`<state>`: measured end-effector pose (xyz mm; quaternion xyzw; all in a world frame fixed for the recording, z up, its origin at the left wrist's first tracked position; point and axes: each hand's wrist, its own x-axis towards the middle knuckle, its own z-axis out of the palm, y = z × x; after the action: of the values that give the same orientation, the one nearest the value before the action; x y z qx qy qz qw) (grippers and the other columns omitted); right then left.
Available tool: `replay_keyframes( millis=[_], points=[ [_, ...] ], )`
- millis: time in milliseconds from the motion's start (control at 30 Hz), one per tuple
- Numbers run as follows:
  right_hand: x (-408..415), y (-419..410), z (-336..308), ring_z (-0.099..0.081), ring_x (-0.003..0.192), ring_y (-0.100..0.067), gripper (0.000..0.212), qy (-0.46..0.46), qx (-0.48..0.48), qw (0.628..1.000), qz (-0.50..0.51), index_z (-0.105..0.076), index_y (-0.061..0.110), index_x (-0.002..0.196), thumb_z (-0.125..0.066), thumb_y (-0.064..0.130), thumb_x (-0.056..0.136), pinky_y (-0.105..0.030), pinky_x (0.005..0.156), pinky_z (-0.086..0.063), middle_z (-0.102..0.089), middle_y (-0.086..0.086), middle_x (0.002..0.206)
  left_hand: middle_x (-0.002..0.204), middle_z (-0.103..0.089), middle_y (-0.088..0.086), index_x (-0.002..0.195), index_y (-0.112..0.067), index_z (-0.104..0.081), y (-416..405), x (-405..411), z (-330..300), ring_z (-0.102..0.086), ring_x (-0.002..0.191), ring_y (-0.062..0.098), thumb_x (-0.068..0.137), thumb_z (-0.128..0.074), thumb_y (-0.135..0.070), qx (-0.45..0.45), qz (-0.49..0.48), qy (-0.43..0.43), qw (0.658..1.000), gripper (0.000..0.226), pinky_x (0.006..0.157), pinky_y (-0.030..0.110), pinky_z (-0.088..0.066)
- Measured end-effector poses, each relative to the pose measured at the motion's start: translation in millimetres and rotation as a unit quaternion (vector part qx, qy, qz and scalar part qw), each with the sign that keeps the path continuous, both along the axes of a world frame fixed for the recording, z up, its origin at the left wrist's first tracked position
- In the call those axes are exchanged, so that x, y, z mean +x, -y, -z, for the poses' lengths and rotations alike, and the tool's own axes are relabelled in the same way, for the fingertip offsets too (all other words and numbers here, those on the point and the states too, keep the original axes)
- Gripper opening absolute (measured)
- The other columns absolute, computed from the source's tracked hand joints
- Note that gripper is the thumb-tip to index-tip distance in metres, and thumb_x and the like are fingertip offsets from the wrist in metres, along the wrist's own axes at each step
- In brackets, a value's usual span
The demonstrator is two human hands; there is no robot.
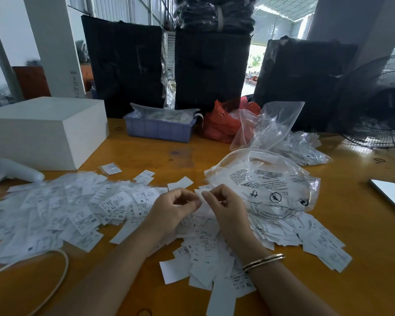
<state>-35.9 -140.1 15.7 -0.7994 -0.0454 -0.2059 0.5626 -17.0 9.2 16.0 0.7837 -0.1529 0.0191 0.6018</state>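
White size labels [114, 208] lie loose across the near half of the wooden counter [146, 156], XS, M and XL mixed in no clear order. We hold one label [201, 197] between both hands. Our left hand [173, 209] and right hand [227, 207] are close together, fingertips pinching it just above the heap. We judge the sorting far from done, since no neat stacks show. A clear printed bag [276, 185] rests on the labels just right of the hands.
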Motion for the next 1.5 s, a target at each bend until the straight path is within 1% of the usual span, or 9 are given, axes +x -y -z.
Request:
replay_keyframes(
  millis=[167, 333, 633, 733, 833, 933, 1000, 1267, 1500],
  points=[
    [0, 1, -1, -0.057, 0.075, -0.01, 0.015, -0.017, -0.068, 0.997, 0.02, -0.064, 0.027, 0.082, -0.054, 0.025, 0.093, -0.024, 0.065, -0.043, -0.066, 0.006, 0.085, 0.084, -0.073, -0.006, 0.089, -0.02, -0.066, -1, 3, -1, -0.067, 0.083, 0.009, 0.089, -0.063, -0.02, -0.133, -0.09, -0.061, 0.985, 0.003, 0.071, 0.02, -0.048],
    [-2, 3, 9, -0.038, 0.125, -0.01, 0.04, -0.03, -0.408, 0.912, -0.017, -0.05, 0.029, 0.132, -0.047, 0.028, 0.092, -0.032, 0.104, -0.024, -0.052, 0.012, 0.133, 0.087, -0.074, -0.002, 0.093, -0.016, -0.061, -7, 6, -5, -0.069, 0.084, 0.01, 0.092, -0.057, -0.009, -0.206, -0.142, -0.069, 0.966, 0.008, 0.069, 0.021, -0.048],
    [0, 2, 7, -0.052, 0.105, -0.015, 0.034, 0.033, -0.509, 0.86, -0.006, -0.065, 0.021, 0.111, -0.034, 0.028, 0.101, -0.029, 0.09, -0.033, -0.065, 0.005, 0.112, 0.083, -0.073, -0.009, 0.089, -0.028, -0.067, -8, 4, -6, -0.067, 0.083, 0.003, 0.091, -0.061, -0.026, -0.2, -0.169, -0.038, 0.964, 0.007, 0.069, 0.017, -0.048],
    [-1, -1, 6, -0.056, 0.088, -0.01, 0.026, 0.034, -0.411, 0.911, 0.01, -0.059, 0.021, 0.105, -0.035, 0.028, 0.101, -0.022, 0.078, -0.039, -0.063, 0.006, 0.097, 0.08, -0.073, -0.013, 0.086, -0.028, -0.069, -8, 4, -6, -0.067, 0.082, 0.002, 0.087, -0.065, -0.03, -0.176, -0.163, -0.034, 0.97, 0.004, 0.068, 0.016, -0.048],
    [-4, -1, 5, -0.05, 0.062, 0.001, 0.015, 0.006, -0.138, 0.988, 0.062, -0.05, 0.025, 0.092, -0.037, 0.023, 0.1, -0.015, 0.053, -0.04, -0.056, 0.006, 0.077, 0.078, -0.073, -0.013, 0.086, -0.025, -0.069, -9, 3, -6, -0.067, 0.079, 0.002, 0.082, -0.067, -0.035, -0.16, -0.152, -0.034, 0.975, 0.011, 0.068, 0.017, -0.049],
    [-3, 7, -2, -0.051, 0.056, -0.003, 0.017, -0.08, 0.138, 0.985, 0.066, -0.054, 0.017, 0.097, -0.038, 0.015, 0.1, -0.018, 0.048, -0.042, -0.058, -0.003, 0.076, 0.076, -0.072, -0.014, 0.09, -0.021, -0.068, -7, 2, -6, -0.067, 0.071, -0.001, 0.083, -0.065, -0.036, -0.151, -0.142, -0.038, 0.977, 0.017, 0.06, 0.014, -0.049],
    [-3, 11, -5, -0.053, 0.054, -0.004, 0.018, -0.092, 0.208, 0.972, 0.062, -0.055, 0.02, 0.093, -0.04, 0.012, 0.099, -0.018, 0.048, -0.044, -0.057, -0.004, 0.076, 0.076, -0.072, -0.01, 0.091, -0.017, -0.067, -5, 2, -6, -0.068, 0.069, 0.002, 0.086, -0.062, -0.033, -0.153, -0.132, -0.041, 0.978, 0.017, 0.056, 0.013, -0.05],
    [-3, 11, -3, -0.058, 0.047, -0.009, 0.031, -0.071, 0.189, 0.979, 0.033, -0.061, 0.024, 0.093, -0.042, 0.0, 0.095, -0.02, 0.04, -0.041, -0.064, -0.014, 0.083, 0.084, -0.074, -0.003, 0.106, -0.02, -0.061, -6, 3, -9, -0.071, 0.077, 0.011, 0.093, -0.054, -0.003, -0.26, -0.065, -0.107, 0.957, 0.023, 0.057, 0.018, -0.052],
    [-6, 1, -1, -0.065, 0.094, -0.011, 0.018, -0.053, 0.117, 0.988, -0.082, -0.065, 0.018, 0.105, -0.05, 0.017, 0.096, -0.023, 0.085, -0.052, -0.056, 0.0, 0.106, 0.084, -0.07, 0.007, 0.108, -0.012, -0.063, -6, 2, -11, -0.072, 0.079, 0.02, 0.084, -0.058, 0.007, -0.362, -0.001, -0.14, 0.922, 0.031, 0.061, 0.021, -0.056]
  ],
)
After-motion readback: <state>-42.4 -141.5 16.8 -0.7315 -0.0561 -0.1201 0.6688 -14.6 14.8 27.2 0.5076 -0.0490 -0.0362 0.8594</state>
